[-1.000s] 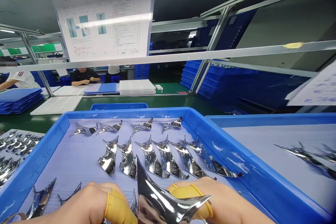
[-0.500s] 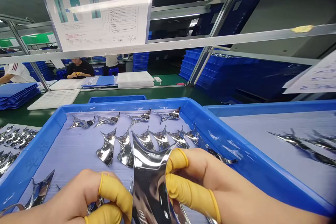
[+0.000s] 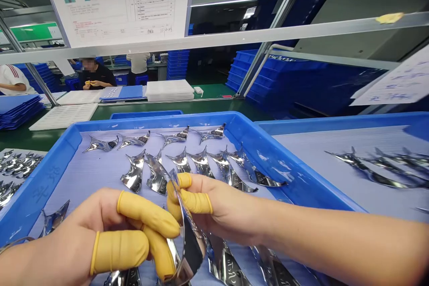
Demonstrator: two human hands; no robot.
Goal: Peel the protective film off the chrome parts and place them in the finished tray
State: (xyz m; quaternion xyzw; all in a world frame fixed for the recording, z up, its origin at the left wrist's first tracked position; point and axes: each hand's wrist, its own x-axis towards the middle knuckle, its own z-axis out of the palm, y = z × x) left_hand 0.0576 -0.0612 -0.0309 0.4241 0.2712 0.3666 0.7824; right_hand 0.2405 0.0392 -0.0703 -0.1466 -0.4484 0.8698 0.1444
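Observation:
Both my hands wear yellow finger cots and pinch one curved, mirror-bright chrome part (image 3: 187, 237) held edge-on over the blue tray (image 3: 268, 161). My left hand (image 3: 110, 232) grips its lower left side with thumb and fingers closed. From the right, my right hand (image 3: 204, 208) holds its upper edge with fingers closed round it. Several more chrome parts (image 3: 201, 165) lie in rows on the tray's pale liner just beyond my hands.
A second blue tray (image 3: 335, 123) with chrome parts (image 3: 372, 172) sits at the right. More parts lie on a sheet (image 3: 15, 167) at the left. A metal rail (image 3: 234, 38) with a hanging instruction sheet (image 3: 117, 0) crosses overhead. People sit at a green bench behind.
The chrome part has turned from face-on to edge-on between my hands. My right hand has moved left and up along it, and the view has tilted down.

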